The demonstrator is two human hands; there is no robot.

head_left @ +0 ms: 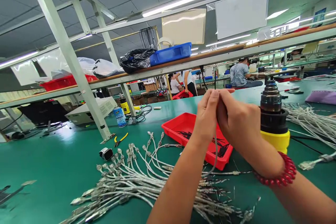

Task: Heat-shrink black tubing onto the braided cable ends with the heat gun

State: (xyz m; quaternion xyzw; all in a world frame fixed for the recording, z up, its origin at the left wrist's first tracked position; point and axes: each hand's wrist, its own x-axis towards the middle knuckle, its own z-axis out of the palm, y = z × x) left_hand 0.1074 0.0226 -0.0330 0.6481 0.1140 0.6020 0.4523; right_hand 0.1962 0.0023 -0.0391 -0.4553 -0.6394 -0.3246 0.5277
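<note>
Worktop, smooth, green. Left to right:

- Pliers, yellow-handled, dark-headed: laid flat beyond the cable heap, seemingly parked aside.
- White-sheathed cables, loose heap toward the near edge: plugs fanned left, bared wire ends gathered right, presumably within reach.
- Tray, shallow, red plastic, of slender black pieces: beyond the heap, likely for easy picking.
- Left hand: thumb and fingers drawn together, pinching a thin pale-grey cable, which hangs over the tray.
- Right hand, red bracelet at the wrist: fingers curled around the same cable, meeting the left's — raised perhaps for a closer view; contact point hidden.
- Hot-air gun, yellow-black, stepped metal nozzle up: stood upright, probably keeping the nozzle off the worktop.
- Second bundle of white cables: toward the right edge.

Room: widest left of the heap; little between heap and tray's near corner; tight between right wrist and gun — sideways movement there wants care.
</note>
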